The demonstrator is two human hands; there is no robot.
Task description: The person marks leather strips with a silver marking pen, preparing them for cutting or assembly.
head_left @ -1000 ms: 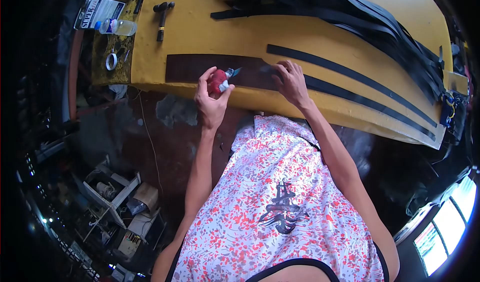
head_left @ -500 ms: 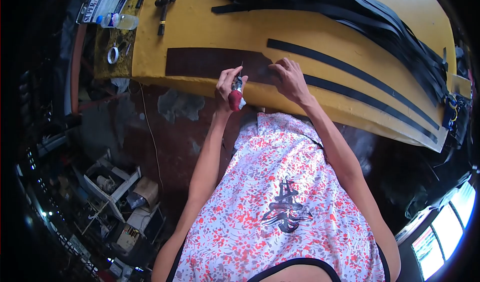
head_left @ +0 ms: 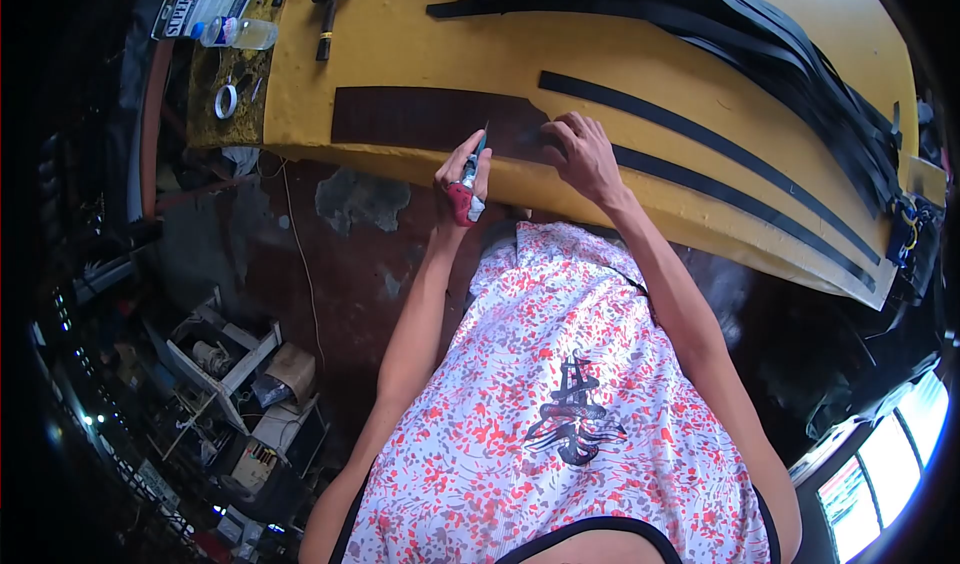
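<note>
My left hand (head_left: 458,176) is closed around a slim pointed tool with a red, partly wrapped handle (head_left: 463,204); its thin tip points away from me. It is at the near edge of a dark brown flat piece (head_left: 430,116), which looks like leather, lying on a yellow-topped table (head_left: 420,54). My right hand (head_left: 585,156) rests at the right end of the brown piece, fingers curled and drawn together; whatever is between them is hidden. A black strip (head_left: 700,184) runs out from under this hand to the right. A second black strip (head_left: 680,119) lies just beyond.
A thick bundle of black strips (head_left: 740,49) spreads over the far right of the table. At the left are a hammer (head_left: 327,24), a plastic bottle (head_left: 235,33), a white tape roll (head_left: 226,102) and a printed box (head_left: 205,6). A cluttered shelf (head_left: 240,374) stands lower left.
The pointed tool has turned slightly in my left hand, showing more of a teal part near its tip. My right hand has shifted only a little, its fingers still curled.
</note>
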